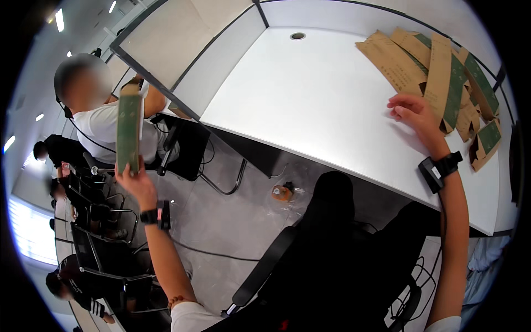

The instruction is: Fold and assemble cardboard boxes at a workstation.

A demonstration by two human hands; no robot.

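My left hand (135, 180) is closed on the lower end of a long, narrow green cardboard box (129, 130) with a brown top end. It holds the box upright out to the left, off the desk and in front of a seated person. My right hand (414, 113) is over the white desk, its fingers loosely bent and apart, with nothing in them. Right beside it lies a pile of brown and green cardboard boxes (441, 77), several of them overlapping, some looking flat.
The white desk (298, 94) has low partitions (221, 61) at its back and left. A person in a white shirt (94, 127) sits beyond the left partition. An orange-coloured bottle (282, 192) stands on the grey floor. Chairs and other people are farther left; cables hang at lower right.
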